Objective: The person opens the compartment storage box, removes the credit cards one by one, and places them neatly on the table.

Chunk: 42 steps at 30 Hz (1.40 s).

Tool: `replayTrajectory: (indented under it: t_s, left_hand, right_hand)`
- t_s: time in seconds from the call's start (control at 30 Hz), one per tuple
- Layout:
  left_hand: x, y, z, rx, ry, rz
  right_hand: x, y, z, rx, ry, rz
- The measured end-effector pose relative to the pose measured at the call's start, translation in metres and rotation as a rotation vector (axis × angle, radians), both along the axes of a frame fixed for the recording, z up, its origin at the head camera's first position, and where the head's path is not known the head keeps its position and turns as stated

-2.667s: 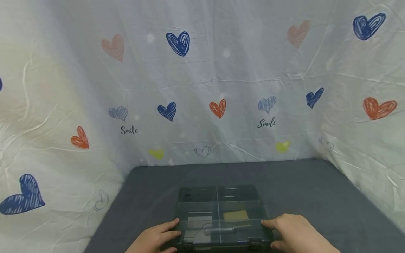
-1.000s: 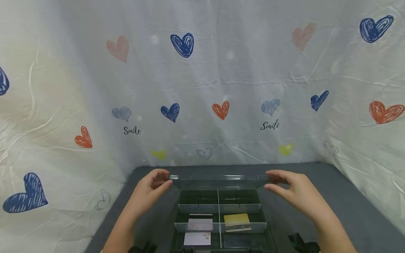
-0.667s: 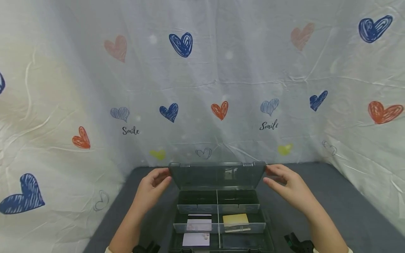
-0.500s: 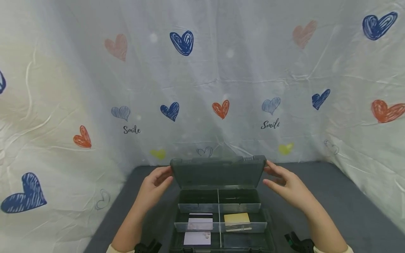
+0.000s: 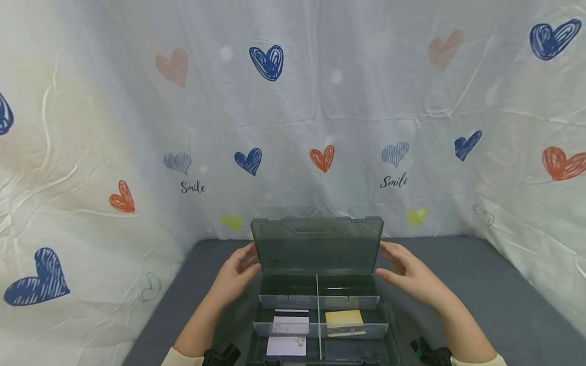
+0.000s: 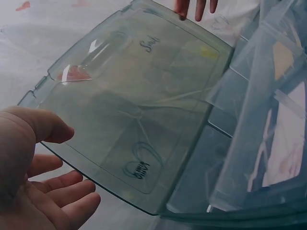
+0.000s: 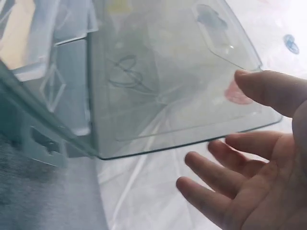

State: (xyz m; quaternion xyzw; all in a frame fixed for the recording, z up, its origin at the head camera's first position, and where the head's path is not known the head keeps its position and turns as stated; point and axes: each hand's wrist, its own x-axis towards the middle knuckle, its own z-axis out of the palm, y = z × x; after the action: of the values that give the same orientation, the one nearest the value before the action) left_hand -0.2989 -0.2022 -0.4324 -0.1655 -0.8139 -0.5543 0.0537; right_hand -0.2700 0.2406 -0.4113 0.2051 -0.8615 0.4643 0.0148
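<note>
A dark, see-through plastic compartment box [image 5: 391,345] stands before me with its lid [image 5: 318,249] raised roughly upright at the back. My left hand [image 5: 231,277] is at the lid's left edge, and my right hand [image 5: 414,274] is at its right edge. In the left wrist view the thumb lies over the lid's inner side while the relaxed fingers [image 6: 72,194] spread behind the edge. The right wrist view has the thumb in front of the lid and loose fingers [image 7: 216,179] beyond its edge. Firm contact cannot be made out in either.
Inside the box, white cards [image 5: 286,346] sit in left compartments and a yellow card or pad [image 5: 344,318] in a right one. A pale divider [image 5: 319,325] splits the halves. Dark grey cloth [image 5: 458,274] covers the table; a heart-print curtain [image 5: 293,117] hangs behind.
The lid, lying closed at first, has swung up and back to about upright. Both hands rose from the box's front sides along with it, and lately the left moved slightly inward.
</note>
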Motion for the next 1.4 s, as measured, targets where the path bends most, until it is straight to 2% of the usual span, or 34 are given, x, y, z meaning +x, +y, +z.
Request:
replayTrajectory:
  t_s: [0.2, 0.47, 0.67, 0.83, 1.07, 1.4]
  left_hand:
    - [-0.005, 0.002, -0.011, -0.016, -0.041, 0.019]
    - [-0.012, -0.002, -0.029, 0.062, -0.111, -0.010]
    - [-0.016, -0.003, -0.034, 0.075, -0.140, -0.029]
    - [-0.017, -0.003, -0.039, 0.104, -0.163, -0.022]
    - [-0.018, 0.000, -0.042, 0.161, -0.204, -0.032]
    - [-0.021, 0.004, -0.048, 0.145, -0.229, -0.022]
  right_hand:
    - [-0.010, -0.002, -0.015, -0.089, -0.067, 0.031]
    - [-0.017, -0.002, -0.028, -0.114, -0.104, 0.069]
    - [-0.020, -0.008, -0.032, -0.112, -0.092, 0.098]
    - [-0.020, -0.011, -0.039, -0.137, -0.069, 0.084]
    - [-0.021, -0.011, -0.043, -0.149, -0.118, 0.087]
    - [-0.026, -0.006, -0.050, -0.189, -0.151, 0.114]
